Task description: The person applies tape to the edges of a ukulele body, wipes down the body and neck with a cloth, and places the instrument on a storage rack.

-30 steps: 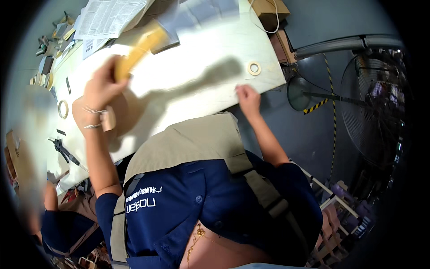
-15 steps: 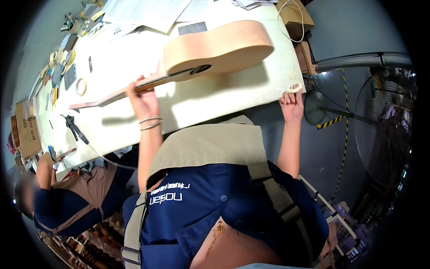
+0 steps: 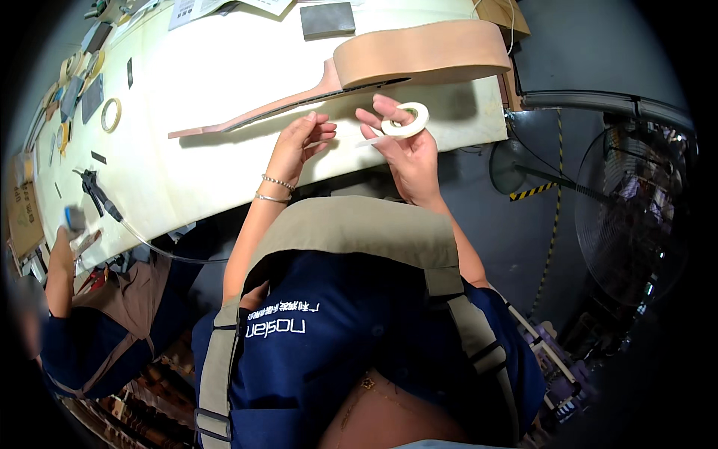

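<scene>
The right hand (image 3: 407, 146) is up off the desk (image 3: 224, 82) now, where half a second ago it lay flat at the desk's near edge, and it comes up pinching a white tape roll (image 3: 404, 120) between thumb and fingertips, a short tail of tape trailing off at nine o'clock from the roll. The left hand (image 3: 299, 142) has let go of the unfinished guitar (image 3: 389, 60); half a second back it was gripping the neck, and now it floats just beside the tape tail, fingers loosely curled and a little spread, holding nothing, bracelets showing at the wrist. The guitar has settled on its side across the white desk at twelve o'clock from both hands, pale wooden body toward one o'clock, thin neck running out to ten o'clock. So the judgement here: the lifting and placing of the instrument looks done, and the work has turned to the tape, with the free hand set close enough to catch the loose end. A grey sanding block (image 3: 327, 20) lies beyond the guitar at twelve o'clock, another tape ring (image 3: 111, 114) well off at nine o'clock, and a co-worker's hand (image 3: 63, 243) shows at the far desk edge near eight o'clock. A floor fan (image 3: 636, 209) stands at three o'clock.
</scene>
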{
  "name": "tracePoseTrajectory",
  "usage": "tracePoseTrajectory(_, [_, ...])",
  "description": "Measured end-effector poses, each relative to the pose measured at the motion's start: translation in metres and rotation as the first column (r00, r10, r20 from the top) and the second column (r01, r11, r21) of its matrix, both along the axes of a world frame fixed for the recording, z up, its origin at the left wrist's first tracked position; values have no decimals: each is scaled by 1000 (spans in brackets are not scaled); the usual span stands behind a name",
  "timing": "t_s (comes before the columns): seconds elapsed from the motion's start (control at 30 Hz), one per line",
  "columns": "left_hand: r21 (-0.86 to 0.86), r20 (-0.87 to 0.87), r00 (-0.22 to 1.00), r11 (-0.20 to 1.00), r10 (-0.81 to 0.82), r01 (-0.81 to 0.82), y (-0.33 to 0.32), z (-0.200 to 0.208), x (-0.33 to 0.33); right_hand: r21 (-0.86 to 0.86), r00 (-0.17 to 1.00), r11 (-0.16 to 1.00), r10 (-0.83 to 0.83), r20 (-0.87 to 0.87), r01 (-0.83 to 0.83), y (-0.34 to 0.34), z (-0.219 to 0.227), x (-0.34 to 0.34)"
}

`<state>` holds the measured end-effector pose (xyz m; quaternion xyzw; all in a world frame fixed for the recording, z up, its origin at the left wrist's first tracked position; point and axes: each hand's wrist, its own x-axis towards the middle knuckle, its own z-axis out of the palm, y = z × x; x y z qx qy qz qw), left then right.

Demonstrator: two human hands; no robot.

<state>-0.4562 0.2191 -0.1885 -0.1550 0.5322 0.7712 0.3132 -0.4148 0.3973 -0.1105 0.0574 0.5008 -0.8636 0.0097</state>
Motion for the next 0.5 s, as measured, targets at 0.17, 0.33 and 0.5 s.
tracePoseTrajectory(0.17, [123,-211,962,981,171,-148,13,35,18,40,996,995,-93,15,93,-17,12,-10])
tracePoseTrajectory(0.33, [145,-320,894,949,313,-280,26,56,28,42,985,984,-173,2,173,-23,11,-12])
tracePoseTrajectory(0.5, [113,-381,881,960,281,-257,33,54,32,-21,980,981,-191,55,192,-25,12,-11])
